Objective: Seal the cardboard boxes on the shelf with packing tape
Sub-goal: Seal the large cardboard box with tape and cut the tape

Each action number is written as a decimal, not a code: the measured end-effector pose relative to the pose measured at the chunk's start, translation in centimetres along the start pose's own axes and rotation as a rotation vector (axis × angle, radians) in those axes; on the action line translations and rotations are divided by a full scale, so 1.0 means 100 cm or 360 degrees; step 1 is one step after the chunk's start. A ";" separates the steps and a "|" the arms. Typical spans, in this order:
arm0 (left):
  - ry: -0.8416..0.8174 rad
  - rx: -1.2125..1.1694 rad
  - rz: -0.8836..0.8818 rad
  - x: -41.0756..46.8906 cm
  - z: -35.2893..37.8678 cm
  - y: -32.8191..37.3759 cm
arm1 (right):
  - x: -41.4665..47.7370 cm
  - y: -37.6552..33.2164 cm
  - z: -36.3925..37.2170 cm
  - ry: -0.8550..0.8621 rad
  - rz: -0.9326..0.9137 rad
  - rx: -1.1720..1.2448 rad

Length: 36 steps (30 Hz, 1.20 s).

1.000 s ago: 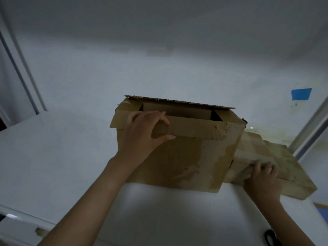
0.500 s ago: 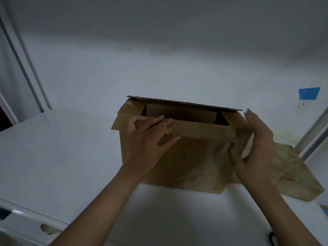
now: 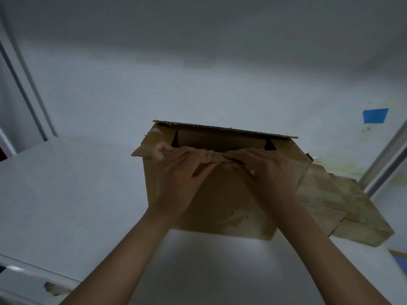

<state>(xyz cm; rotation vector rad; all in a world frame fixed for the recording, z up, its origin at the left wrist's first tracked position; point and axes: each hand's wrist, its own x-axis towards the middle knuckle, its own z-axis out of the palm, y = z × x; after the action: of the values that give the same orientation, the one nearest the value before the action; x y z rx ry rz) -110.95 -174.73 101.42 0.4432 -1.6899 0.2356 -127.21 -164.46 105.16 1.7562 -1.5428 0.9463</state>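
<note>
Your left grip (image 3: pixel 176 172), a bare hand, pinches the near flap (image 3: pixel 143 153) of an open cardboard box (image 3: pixel 220 208). Its fingers curl over the flap's top edge and the thumb presses against it from below. Your right grip (image 3: pixel 266 170) pinches the same flap just beside it, fingers laid over the edge and thumb tucked under. The fingertips of the two hands almost meet at the middle of the flap. Both bare forearms rise from the bottom of the view toward the box.

Between your hands the flap lies roughly level, and its left end juts out past the box's left wall. Opposite it, the far flap (image 3: pixel 220 128) is seen edge on, with its ragged corrugated edge showing. Between the two flaps you can see the dark inside of the box.

This box stands upright on a white shelf (image 3: pixel 66 194) with its front face toward you. Pale scuffed patches mark the lower part of that face.

To the right, just beside the tall box, a second box (image 3: pixel 352 212) lies on the same shelf. It is lower and flatter, and its top shows layered flaps.

Behind both boxes is a white back wall (image 3: pixel 220 84). A small piece of blue tape (image 3: pixel 375 115) is stuck high on its right side. Grey uprights frame the shelf at the left (image 3: pixel 22 84) and right (image 3: pixel 387 155) edges.
</note>
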 end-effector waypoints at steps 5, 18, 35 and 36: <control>0.0019 -0.0001 0.0007 0.004 -0.001 0.002 | 0.007 -0.003 -0.001 0.0024 -0.0032 -0.0035; -0.0044 0.0037 -0.0091 0.011 -0.002 0.011 | 0.008 0.000 0.000 0.0009 0.0026 0.0003; -0.0237 0.0004 -0.0343 -0.021 -0.009 0.043 | -0.046 0.034 0.003 -0.0142 0.0331 -0.0094; -0.0203 -0.0016 -0.0337 -0.023 -0.011 0.051 | -0.049 0.033 0.000 -0.0105 0.0363 -0.0103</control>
<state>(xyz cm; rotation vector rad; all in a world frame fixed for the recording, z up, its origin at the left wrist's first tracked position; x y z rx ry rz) -111.84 -169.36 99.78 0.6363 -1.7519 0.0447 -130.84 -162.23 101.05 1.6050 -1.8253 0.9425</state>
